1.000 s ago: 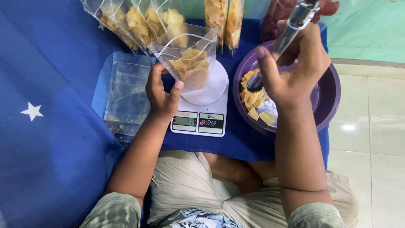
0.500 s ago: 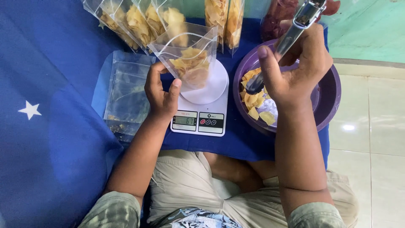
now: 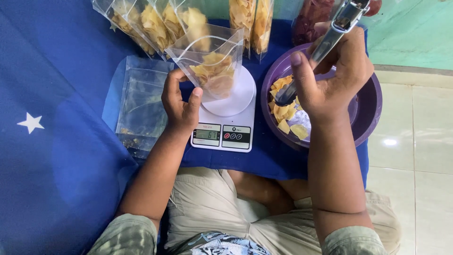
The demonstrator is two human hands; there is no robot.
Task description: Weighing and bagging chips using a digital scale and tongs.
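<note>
The clear pouch [image 3: 210,63], open at the top and partly filled with yellow chips, stands tilted on the round white platform of a kitchen scale [image 3: 222,134] just above the middle of the frame. The left hand [image 3: 180,106] comes up from the lower left with its forearm straight, fingers curled around the pouch's lower left corner and thumb pressed against its front, so it is closed on the bag. The right hand [image 3: 332,78] reaches in from the lower right, wrist bent, fist wrapped around a pair of metal tongs [image 3: 321,49]; the handle end points to the upper right of the frame and the tips dip into a purple bowl [image 3: 365,106] at centre right. Whether the tips pinch a chip cannot be told.

There is one scale, one bowl and one pair of tongs. The bowl holds a small heap of loose chips [image 3: 283,106] on its left side. Along the upper edge stand about five filled pouches [image 3: 151,23] of the same yellow chips, three at upper left and two at upper centre, plus a bag of dark red snacks [image 3: 314,21] at upper right. A flat stack of empty clear bags [image 3: 141,106] lies left of the scale.

Everything rests on a blue cloth [image 3: 66,156] with one white star [image 3: 30,123] at the left edge. The person sits cross-legged in beige shorts [image 3: 207,208]; pale floor tiles [image 3: 417,156] fill the right side, with a green wall [image 3: 415,28] above them.
</note>
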